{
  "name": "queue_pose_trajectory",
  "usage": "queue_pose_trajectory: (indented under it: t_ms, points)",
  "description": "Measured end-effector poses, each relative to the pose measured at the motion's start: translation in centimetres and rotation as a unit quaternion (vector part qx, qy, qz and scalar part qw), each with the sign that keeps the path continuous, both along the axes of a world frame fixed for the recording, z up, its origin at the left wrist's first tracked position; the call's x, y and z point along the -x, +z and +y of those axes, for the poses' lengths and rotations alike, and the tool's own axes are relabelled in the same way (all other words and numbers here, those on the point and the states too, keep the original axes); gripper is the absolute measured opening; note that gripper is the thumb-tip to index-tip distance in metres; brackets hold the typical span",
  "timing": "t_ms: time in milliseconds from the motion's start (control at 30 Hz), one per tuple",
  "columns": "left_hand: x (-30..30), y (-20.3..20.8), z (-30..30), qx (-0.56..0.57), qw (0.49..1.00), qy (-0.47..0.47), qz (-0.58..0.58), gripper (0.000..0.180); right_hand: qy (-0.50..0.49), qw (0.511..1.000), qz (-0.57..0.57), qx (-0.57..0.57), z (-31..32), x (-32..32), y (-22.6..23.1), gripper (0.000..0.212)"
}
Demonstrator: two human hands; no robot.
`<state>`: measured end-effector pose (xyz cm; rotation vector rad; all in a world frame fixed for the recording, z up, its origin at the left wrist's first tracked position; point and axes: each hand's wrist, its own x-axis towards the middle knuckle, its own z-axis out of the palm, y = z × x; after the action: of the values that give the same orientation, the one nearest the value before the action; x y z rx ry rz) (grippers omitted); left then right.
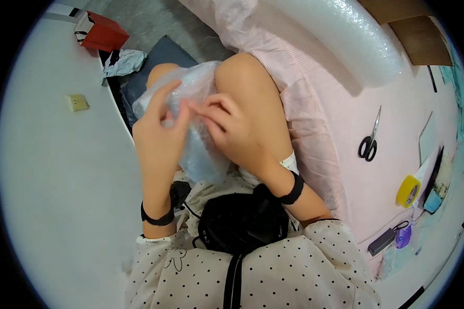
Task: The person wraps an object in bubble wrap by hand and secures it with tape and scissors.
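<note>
A bundle of clear bubble wrap (198, 149) rests on my lap, between my raised knees. My left hand (157, 131) grips its left side, fingers curled around the top. From the right, my right hand (227, 121) pinches the wrap's upper edge with its fingertips, close to my left fingers. Whatever is wrapped inside is hidden. A black band sits on each wrist.
A large roll of bubble wrap (345, 36) lies on the pink sheet (397, 113) to my right, with black scissors (369, 141), a yellow tape roll (408, 191) and small tools. A red box (103, 33) and white wall are on my left.
</note>
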<state>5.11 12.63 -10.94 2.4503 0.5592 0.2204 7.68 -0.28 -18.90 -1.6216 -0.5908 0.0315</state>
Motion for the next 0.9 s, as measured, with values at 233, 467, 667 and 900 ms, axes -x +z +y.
queue_pose_trajectory:
  t_ms: [233, 467, 667, 900]
  points:
    - [1.2, 3.9, 1.5, 0.242, 0.965, 0.098, -0.005, 0.023, 0.039, 0.981, -0.187, 0.031, 0.2, 0.5, 0.4, 0.044]
    - [0.0, 4.2, 2.1, 0.107, 0.988, -0.013, 0.113, 0.025, 0.131, 0.989, -0.064, 0.011, 0.4, -0.7, 1.5, 0.043]
    - [-0.5, 3.8, 2.7, 0.195, 0.971, -0.054, 0.126, 0.028, 0.1, 0.993, -0.059, -0.018, -0.1, -1.3, 1.5, 0.036]
    - [0.6, 2.5, 3.0, 0.285, 0.952, -0.081, 0.071, 0.031, 0.03, 0.992, 0.09, -0.081, -0.3, -0.7, 3.6, 0.012]
